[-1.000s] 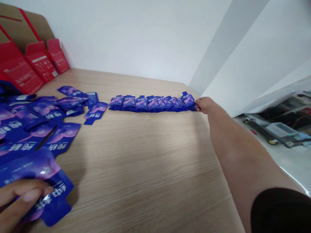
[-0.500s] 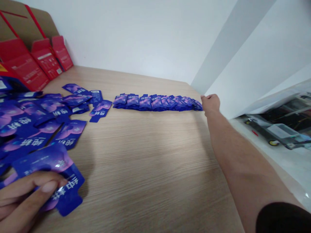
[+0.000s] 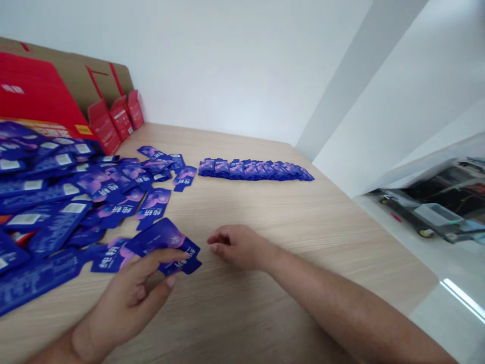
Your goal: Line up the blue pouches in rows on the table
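Observation:
My left hand (image 3: 146, 285) has its fingers over a shiny blue-purple sachet (image 3: 161, 237) with white lettering and a notched tab, its thumb at the lower edge. Just right of that sachet, my right hand (image 3: 238, 246) hovers over the table with nothing in it; thumb and forefinger are a little apart. Farther back, a long row of overlapping sachets (image 3: 246, 170) of the same kind lies across the table. On the left spreads a loose heap of these sachets (image 3: 56, 177), some with white label patches showing.
A red carton (image 3: 38, 96) with brown inner flaps stands behind the heap at the left. The wood-grain table (image 3: 303, 227) meets a white wall at the back. Beyond its right edge, a dark wheeled trolley (image 3: 428, 217) is on the floor.
My right hand has come back from the far right end of the row to beside the left hand. My left hand has moved right with its sachet. The view has shifted left.

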`<state>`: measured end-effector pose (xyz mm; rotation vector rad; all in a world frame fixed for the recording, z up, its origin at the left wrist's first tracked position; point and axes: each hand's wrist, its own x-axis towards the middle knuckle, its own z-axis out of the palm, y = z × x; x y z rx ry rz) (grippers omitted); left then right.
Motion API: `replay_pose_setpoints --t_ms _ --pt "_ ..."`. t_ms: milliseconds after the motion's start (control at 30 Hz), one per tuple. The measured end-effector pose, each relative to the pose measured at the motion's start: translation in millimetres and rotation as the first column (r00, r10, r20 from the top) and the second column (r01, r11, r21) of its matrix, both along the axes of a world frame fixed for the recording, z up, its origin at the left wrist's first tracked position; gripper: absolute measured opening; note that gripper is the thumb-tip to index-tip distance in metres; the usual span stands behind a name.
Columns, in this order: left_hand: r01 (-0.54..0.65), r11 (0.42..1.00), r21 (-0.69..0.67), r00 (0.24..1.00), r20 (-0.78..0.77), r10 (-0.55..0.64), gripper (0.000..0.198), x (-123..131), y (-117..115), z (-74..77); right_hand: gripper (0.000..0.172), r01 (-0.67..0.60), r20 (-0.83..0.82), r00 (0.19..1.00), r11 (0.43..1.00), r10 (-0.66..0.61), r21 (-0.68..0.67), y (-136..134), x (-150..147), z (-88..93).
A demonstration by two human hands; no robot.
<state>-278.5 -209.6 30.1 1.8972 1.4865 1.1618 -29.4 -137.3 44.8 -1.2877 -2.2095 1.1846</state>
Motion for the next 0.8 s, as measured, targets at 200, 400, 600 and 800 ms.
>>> replay_pose_setpoints --t_ms 200,400,600,800 --pt "0.119 0.992 0.049 0.992 0.048 -0.121 0.029 -0.5 -3.2 -4.2 0.007 0.017 -0.039 0.999 0.995 -0.021 -0.102 -21.7 -34.7 2.5" --pt "0.112 0.993 0.037 0.991 0.063 -0.114 0.039 2.0 -1.9 -4.8 0.005 0.043 -0.133 0.989 0.984 -0.066 -0.172 -30.5 -34.9 -5.7" --pt "0.128 0.992 0.011 0.989 0.070 -0.129 0.046 4.1 -2.7 -4.1 0.003 0.163 -0.238 0.941 0.938 -0.241 -0.307 -32.5 -25.9 -13.1" --pt "-0.012 0.999 0.046 0.966 0.259 -0.001 0.059 6.4 4.9 -13.6 0.007 0.238 -0.376 0.883 0.958 -0.282 -0.159 -24.4 2.4 6.1"
